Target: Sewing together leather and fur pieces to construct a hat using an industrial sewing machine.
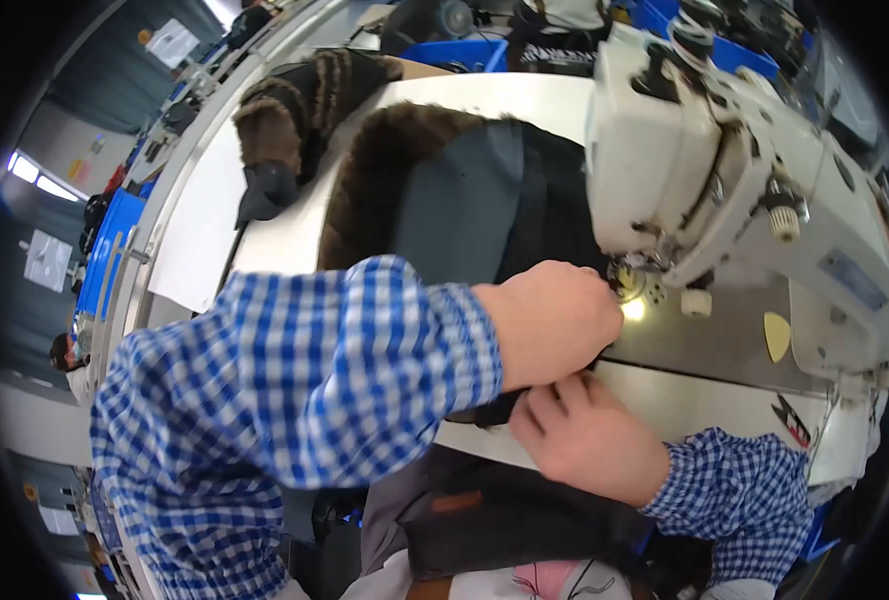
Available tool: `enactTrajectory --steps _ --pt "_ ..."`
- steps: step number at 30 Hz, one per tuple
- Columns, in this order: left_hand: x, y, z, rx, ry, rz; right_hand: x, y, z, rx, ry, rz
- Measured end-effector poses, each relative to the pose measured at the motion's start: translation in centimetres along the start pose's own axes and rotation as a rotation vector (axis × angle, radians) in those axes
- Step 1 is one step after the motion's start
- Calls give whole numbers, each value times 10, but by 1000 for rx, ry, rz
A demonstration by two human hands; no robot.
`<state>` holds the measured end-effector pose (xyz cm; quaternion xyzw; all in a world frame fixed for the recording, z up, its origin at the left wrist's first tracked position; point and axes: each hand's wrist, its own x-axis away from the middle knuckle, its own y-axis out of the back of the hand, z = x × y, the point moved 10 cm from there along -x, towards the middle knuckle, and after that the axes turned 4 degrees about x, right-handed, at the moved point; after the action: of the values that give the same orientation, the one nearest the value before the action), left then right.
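Note:
A dark grey fabric piece with brown fur (464,200) lies on the table to the left of a white sewing machine (654,150). My left hand (556,322) is closed on its edge, right beside the lit presser foot (626,280); most of its fingertips are hidden. Below it, near the table's front edge, my right hand (589,440) has curled fingers pinching the lower edge of the same fabric. The two hands nearly touch. My left forearm crosses over part of the piece and hides it.
Another dark piece with brown fur stripes (309,120) lies at the back left. Red-handled thread snips (792,422) and a yellow oval piece (776,337) lie on the right. Blue bins (454,55) stand behind the table. A dark apron (524,530) covers my lap.

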<state>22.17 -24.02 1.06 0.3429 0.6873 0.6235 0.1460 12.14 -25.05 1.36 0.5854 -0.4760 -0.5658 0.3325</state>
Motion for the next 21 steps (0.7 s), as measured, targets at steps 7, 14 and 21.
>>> enactTrajectory --steps 7,14,21 --pt "51 -12 -17 -114 44 -533 37 8 5 32 46 -195" --pt "52 -7 -10 -79 66 -574 33 11 6 103 -22 -160" --pt "54 -3 -3 -29 8 -600 33 7 2 136 -53 -190"
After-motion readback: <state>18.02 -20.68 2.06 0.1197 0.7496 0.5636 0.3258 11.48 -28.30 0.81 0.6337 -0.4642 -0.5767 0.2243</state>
